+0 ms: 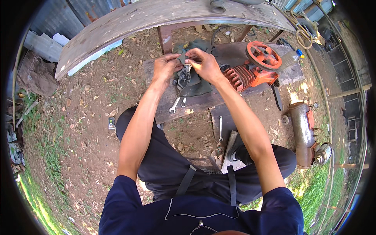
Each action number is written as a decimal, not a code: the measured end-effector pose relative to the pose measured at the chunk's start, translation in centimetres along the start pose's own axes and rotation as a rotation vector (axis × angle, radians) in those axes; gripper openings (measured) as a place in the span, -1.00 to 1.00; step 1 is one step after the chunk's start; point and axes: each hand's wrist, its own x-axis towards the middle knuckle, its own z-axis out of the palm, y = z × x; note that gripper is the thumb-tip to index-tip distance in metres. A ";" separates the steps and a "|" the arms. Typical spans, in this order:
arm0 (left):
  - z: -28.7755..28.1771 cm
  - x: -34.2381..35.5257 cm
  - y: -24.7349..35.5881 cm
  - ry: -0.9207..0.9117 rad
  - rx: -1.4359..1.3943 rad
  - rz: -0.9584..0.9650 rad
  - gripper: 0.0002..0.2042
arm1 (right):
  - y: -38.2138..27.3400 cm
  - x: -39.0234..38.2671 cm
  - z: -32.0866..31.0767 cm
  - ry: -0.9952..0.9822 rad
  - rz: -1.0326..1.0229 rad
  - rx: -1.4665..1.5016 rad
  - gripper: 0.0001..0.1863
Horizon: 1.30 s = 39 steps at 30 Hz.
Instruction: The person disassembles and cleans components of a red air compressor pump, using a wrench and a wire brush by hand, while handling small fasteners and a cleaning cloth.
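Both hands meet over a wooden board [160,114] low on the ground. My left hand [165,67] is closed, its fingertips pinching a dark green rag [182,58]. Facing it, my right hand [203,65] is bent in a pinch on the same rag; any small piece inside the fold is hidden. Just below the fingers, a dark metal part [183,79] with a round body lies on more of the cloth. An open-end wrench [174,105] and a short metal rod or socket [183,102] stick out towards me beside it.
An orange compressor head with a red pulley wheel [263,56] stands right of my hands. Another wrench [220,127] lies nearer me. A rusty tank [303,135] and a plastic bottle [290,58] are at the right. A wooden bench [164,17] spans the far side.
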 end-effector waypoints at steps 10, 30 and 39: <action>0.3 0.3 0.8 -0.114 0.329 0.128 -0.74 | -1.3 0.0 -0.5 0.025 -0.120 -0.217 -0.85; 2.2 -0.3 1.1 -0.024 0.916 0.612 -0.79 | -0.4 0.2 -1.1 0.108 -0.316 -0.360 -0.83; 2.6 0.5 0.7 0.104 0.915 0.845 -0.45 | -0.2 0.2 -1.3 0.130 0.078 -0.194 -0.78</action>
